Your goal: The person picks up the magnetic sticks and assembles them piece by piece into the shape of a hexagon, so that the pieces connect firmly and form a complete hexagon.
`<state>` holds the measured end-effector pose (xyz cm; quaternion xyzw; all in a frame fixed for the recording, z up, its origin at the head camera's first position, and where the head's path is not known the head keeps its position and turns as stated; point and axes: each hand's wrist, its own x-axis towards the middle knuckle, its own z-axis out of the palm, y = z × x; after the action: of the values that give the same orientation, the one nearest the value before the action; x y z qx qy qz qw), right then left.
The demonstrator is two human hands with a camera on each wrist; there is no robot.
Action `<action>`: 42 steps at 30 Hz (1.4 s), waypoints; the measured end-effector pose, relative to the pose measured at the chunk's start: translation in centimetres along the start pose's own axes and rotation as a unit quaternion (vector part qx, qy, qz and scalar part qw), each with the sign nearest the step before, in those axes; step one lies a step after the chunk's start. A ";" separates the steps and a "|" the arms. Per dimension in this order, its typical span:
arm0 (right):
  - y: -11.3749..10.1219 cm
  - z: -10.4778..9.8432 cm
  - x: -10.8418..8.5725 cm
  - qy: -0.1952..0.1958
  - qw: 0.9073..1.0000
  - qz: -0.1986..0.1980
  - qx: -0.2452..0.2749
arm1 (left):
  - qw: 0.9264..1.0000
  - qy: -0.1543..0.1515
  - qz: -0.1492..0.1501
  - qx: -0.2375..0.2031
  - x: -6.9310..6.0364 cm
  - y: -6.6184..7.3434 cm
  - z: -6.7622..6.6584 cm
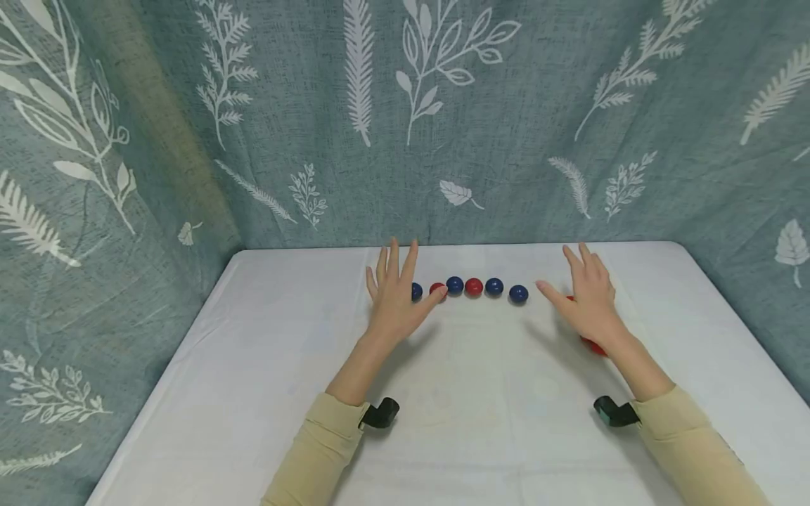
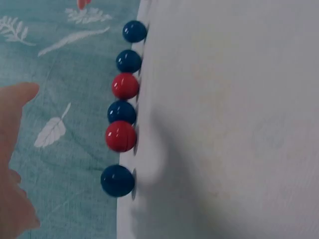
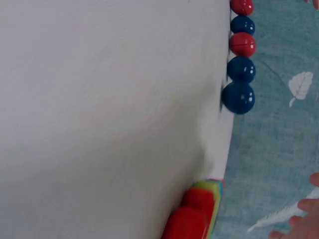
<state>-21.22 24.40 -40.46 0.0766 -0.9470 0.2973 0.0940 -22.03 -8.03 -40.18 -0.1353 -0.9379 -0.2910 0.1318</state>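
Blue and red balls lie in a slightly curved row near the table's back edge, among them a red ball (image 1: 473, 287) and, at the right end, a blue ball (image 1: 518, 294). My left hand (image 1: 394, 302), fingers spread, hovers at the row's left end and partly covers the balls there. To the right of the row my right hand (image 1: 590, 302) is spread above a red object (image 1: 595, 346), mostly hidden in the head view. The right wrist view shows rounded red shapes (image 3: 187, 224) with a yellow-green edge (image 3: 214, 188). Neither hand holds anything.
A white cloth (image 1: 468, 436) covers the table. Behind it and at both sides hangs a blue-green curtain (image 1: 506, 140) with white leaf patterns. Black devices (image 1: 382, 413) are strapped at both wrists, by the beige sleeves.
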 end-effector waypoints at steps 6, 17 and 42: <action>1.5 -0.8 -0.2 0.018 0.997 -0.023 0.071 | 0.987 0.023 0.035 -0.153 0.0 0.7 1.1; 4.0 -2.1 -0.6 0.002 0.991 0.082 0.101 | 0.947 0.009 0.066 -0.315 0.5 2.6 4.3; 9.0 -2.3 0.2 -0.165 0.955 0.158 0.189 | 0.960 -0.107 0.056 -0.252 2.6 7.0 10.6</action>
<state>-22.87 33.03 -43.51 -0.0098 -0.8760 0.4650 -0.1281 -23.96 4.17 -44.23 -0.2470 -0.8338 -0.4936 0.0089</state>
